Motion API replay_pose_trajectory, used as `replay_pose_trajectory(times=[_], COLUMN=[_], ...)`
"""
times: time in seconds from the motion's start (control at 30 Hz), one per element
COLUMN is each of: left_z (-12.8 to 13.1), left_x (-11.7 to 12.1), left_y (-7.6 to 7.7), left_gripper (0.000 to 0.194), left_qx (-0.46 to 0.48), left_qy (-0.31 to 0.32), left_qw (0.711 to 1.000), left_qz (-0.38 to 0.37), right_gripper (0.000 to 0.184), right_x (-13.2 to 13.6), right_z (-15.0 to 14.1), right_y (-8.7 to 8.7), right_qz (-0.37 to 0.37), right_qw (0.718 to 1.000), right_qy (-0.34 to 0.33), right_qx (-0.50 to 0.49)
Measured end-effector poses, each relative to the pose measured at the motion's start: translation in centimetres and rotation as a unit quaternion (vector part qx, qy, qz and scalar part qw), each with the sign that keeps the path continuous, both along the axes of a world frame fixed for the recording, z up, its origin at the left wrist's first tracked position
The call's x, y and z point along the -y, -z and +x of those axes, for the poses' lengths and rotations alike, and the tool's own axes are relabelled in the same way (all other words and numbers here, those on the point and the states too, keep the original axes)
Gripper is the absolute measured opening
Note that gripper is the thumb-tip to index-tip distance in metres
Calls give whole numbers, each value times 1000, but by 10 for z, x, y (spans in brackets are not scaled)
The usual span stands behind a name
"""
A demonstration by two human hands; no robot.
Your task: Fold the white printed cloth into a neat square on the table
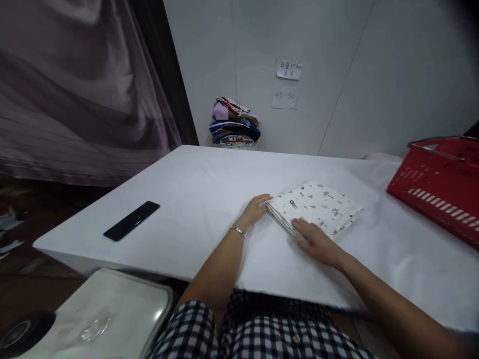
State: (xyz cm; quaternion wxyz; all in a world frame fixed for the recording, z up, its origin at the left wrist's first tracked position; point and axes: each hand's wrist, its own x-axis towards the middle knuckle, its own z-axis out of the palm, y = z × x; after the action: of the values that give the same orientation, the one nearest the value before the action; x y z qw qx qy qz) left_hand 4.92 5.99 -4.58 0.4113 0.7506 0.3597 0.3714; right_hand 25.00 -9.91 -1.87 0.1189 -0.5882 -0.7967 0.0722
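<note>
Reference: clock face centred on the table (209, 184); 6 o'clock is the wearer's side.

- 3 o'clock, on the table: folded cloth (318, 202). The left hand (255, 208) touches its 9 o'clock edge; the right hand (316, 244) lies at its 7 o'clock side.
- 3 o'clock, farther out, on the table: basket (436, 187).
- 9 o'clock, on the table: phone (130, 222).
- 12 o'clock, beyond the far edge: fabric stack (235, 124), before the wall (325, 45).
- 1 o'clock, on the wall: upper paper sign (289, 70) above lower paper sign (285, 96).
- 10 o'clock, beyond the table: curtain (86, 94).
- 7 o'clock, below tabletop level: flat-topped box (116, 299).
</note>
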Motion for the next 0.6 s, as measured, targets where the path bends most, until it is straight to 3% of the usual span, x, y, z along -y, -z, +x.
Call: replay_pose_trajectory(times=[0.13,0.27,0.4,0.6], left_z=[0,2,5,7], left_x=[2,0,-2,0], left_y=[-1,4,7,2], left_gripper=[34,27,26,29], left_qx=[5,-25,-60,-81], left_qy=[31,24,3,-3], left_qw=[999,999,996,994], left_qz=[-4,18,59,79], right_gripper=[32,24,22,25], right_x=[-15,-24,-21,-14], right_z=[-8,-19,-24,-30], right_y=[-14,-12,-8,-4], right_qz=[56,56,43,82], right_qw=[996,996,997,995], right_qy=[49,63,56,40], right_qx=[-57,-10,20,41])
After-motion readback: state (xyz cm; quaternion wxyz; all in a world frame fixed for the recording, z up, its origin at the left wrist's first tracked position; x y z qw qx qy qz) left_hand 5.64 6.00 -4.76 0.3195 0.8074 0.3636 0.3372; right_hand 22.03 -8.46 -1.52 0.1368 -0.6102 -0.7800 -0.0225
